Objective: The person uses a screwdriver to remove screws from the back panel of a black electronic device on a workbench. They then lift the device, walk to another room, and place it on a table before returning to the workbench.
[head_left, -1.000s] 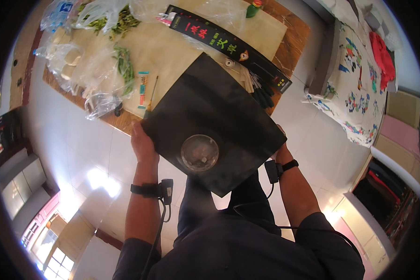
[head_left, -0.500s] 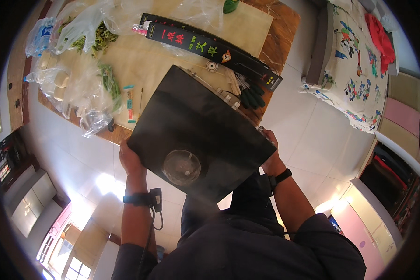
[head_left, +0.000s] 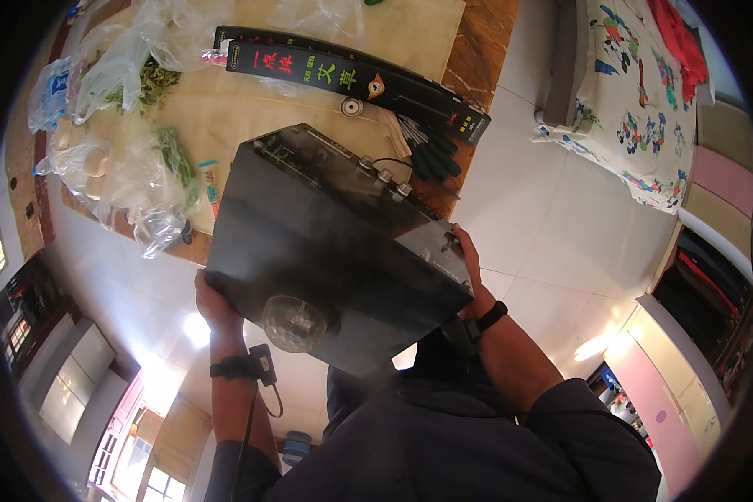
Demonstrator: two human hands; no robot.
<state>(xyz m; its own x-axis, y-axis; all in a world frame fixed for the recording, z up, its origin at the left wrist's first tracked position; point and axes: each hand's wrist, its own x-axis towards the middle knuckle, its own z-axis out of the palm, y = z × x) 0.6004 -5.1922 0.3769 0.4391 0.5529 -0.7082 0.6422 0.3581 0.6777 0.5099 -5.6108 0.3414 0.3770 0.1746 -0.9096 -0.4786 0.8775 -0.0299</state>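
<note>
Between my two hands I hold a large black box-shaped device (head_left: 335, 243), tilted over the near edge of the table. A clear faceted dome (head_left: 294, 325) sits on its near part, and a row of knobs (head_left: 385, 176) runs along its far panel. My left hand (head_left: 217, 305) grips the near left corner, partly hidden by the device. Against the right end, my right hand (head_left: 475, 284) has its fingers wrapped on the side. Each wrist wears a black band; a cable hangs from the left one.
On the table (head_left: 268, 113) lie long black boxes (head_left: 351, 79), a tape roll (head_left: 351, 107), dark green-handled tools (head_left: 435, 155), clear plastic bags (head_left: 155, 159) and leafy greens (head_left: 151, 84). To the right stands a bed (head_left: 627, 109) with a patterned cover.
The device has tipped so that its far panel with knobs now shows more. Both hands have kept their grip and shifted slightly left in the view, as has the table.
</note>
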